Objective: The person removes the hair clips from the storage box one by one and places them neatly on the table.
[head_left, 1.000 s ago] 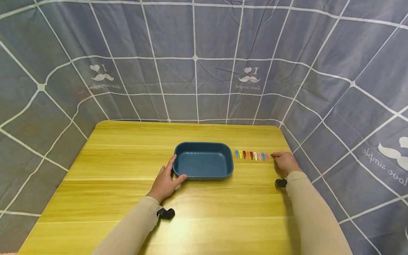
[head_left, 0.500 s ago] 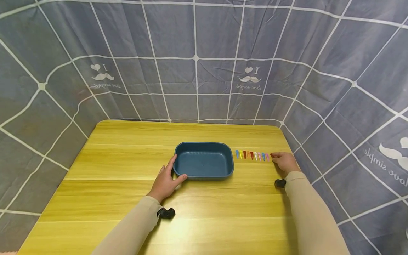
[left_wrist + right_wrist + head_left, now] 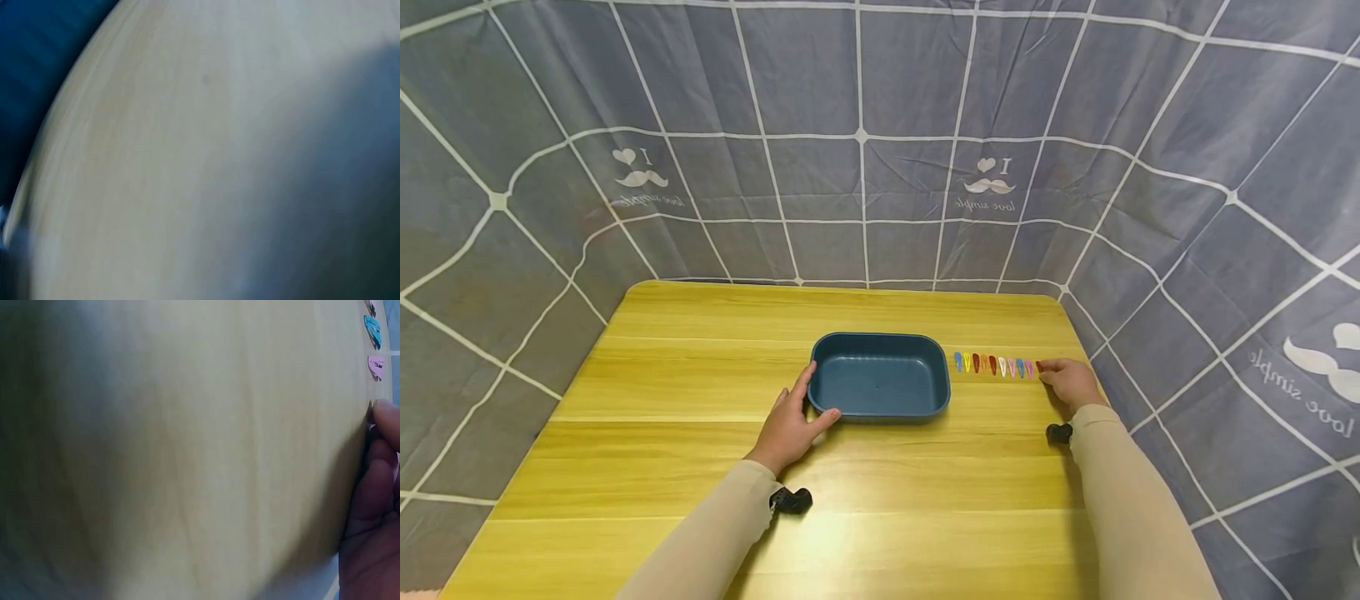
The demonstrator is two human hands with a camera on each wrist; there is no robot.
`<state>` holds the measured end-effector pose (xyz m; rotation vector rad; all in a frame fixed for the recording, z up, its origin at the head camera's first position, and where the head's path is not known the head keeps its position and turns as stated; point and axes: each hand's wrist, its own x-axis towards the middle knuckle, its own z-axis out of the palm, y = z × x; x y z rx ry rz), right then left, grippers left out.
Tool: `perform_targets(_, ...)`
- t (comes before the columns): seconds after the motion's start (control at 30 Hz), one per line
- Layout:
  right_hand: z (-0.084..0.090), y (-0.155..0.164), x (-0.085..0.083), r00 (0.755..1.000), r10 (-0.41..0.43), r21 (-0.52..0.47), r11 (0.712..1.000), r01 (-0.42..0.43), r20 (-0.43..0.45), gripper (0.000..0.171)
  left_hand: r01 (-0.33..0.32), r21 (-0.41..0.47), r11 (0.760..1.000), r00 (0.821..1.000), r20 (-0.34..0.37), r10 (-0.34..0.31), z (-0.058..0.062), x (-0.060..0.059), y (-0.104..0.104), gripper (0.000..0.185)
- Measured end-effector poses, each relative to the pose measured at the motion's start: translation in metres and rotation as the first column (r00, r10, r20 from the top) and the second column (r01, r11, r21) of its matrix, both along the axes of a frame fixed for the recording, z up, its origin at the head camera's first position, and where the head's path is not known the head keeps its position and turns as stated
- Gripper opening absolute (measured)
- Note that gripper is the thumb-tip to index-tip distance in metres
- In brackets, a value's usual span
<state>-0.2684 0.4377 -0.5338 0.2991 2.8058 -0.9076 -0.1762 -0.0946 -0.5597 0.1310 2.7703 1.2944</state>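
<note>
Nearest the viewer, two beige sleeves reach forward over the yellow wooden table (image 3: 647, 467), each with a small black wrist camera (image 3: 791, 500) under the cuff. Almost nothing has moved over the last second: both hands sit where they were, so the work seems paused at the point of taking the first clip rather than under way. The left hand (image 3: 788, 425) steadies the blue tray (image 3: 880, 412), thumb hooked on the near rim and fingers curled along the left end wall; the tray is empty and stands at the middle of the table. Its wrist view shows only a blurred blue edge (image 3: 25, 75) and pale wood. The right hand (image 3: 1069, 381) rests at the right end of a row of small coloured hair clips (image 3: 992, 365), which lies just right of the tray and apart from it. The fingers are bent with the tips together at the last clip, probably pinching it, though the head view is too small to be sure; the right wrist view shows a fingertip (image 3: 384, 415) on the wood just below a pink clip (image 3: 375, 366) and a blue clip (image 3: 372, 330). Behind, a grey checked cloth (image 3: 865, 167) carries a heart, a moustache and "I love simple", printed mirrored.
</note>
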Motion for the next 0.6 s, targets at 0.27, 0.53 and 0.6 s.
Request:
perform_targets(0.27, -0.0001, 0.0009, 0.0032, 1.0, -0.012, -0.067, 0.998, 0.012, -0.005, 0.042, 0.001, -0.002, 1.0, 1.0, 0.0, -0.001, -0.0006, 0.0004, -0.0013, 0.099)
perform_targets(0.53, 0.0031, -0.0028, 0.0041, 1.0, 0.005, -0.03, 1.0, -0.005, 0.007, 0.041, 0.009, 0.004, 1.0, 1.0, 0.006, -0.009, -0.0005, -0.0002, -0.0016, 0.098)
perform_targets(0.6, 0.0024, -0.0032, 0.0037, 1.0, 0.003, -0.034, 0.999, -0.003, 0.008, 0.041, 0.01, 0.003, 1.0, 1.0, 0.004, -0.01, 0.0, 0.0, -0.0016, 0.099)
